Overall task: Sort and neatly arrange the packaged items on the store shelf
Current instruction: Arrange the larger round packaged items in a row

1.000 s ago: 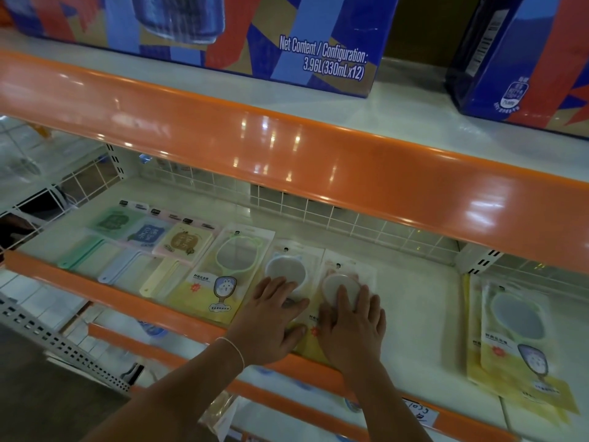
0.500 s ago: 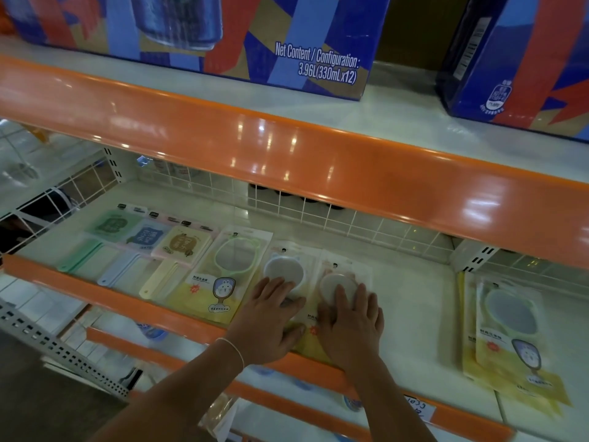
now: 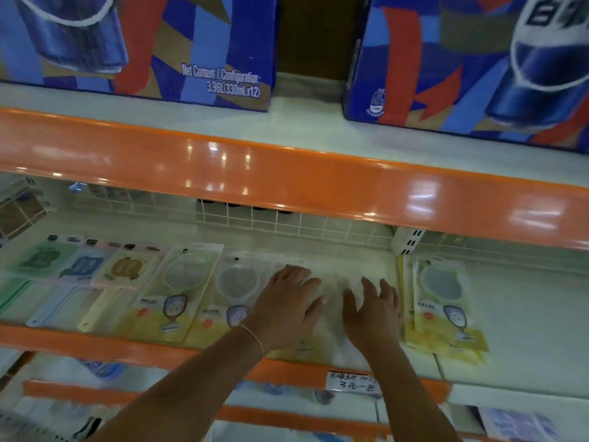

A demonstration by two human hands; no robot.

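Observation:
Flat packaged hand mirrors lie in a row on the white middle shelf [image 3: 357, 266]: a green-rimmed mirror pack [image 3: 188, 291], a white-rimmed mirror pack [image 3: 236, 291], and a third pack [image 3: 302, 350] mostly hidden under my left hand [image 3: 290, 307]. That hand lies flat on it, fingers spread. My right hand [image 3: 373, 314] is spread flat just to the right, holding nothing, in a blurred patch. Close to its right side lies a stack of yellow mirror packs [image 3: 443, 301].
Green, blue and yellow comb packs [image 3: 83, 266] lie at the shelf's left end. The orange front lip [image 3: 127, 349] carries a handwritten price tag [image 3: 350, 382]. An orange-edged upper shelf [image 3: 287, 180] overhangs, bearing blue drink cartons [image 3: 191, 49]. A wire grid [image 3: 287, 223] backs the shelf.
Both hands have shifted right. My left hand left the white-rimmed pack and now covers the third one. My right hand slid off that pack toward the right stack. The view swung right.

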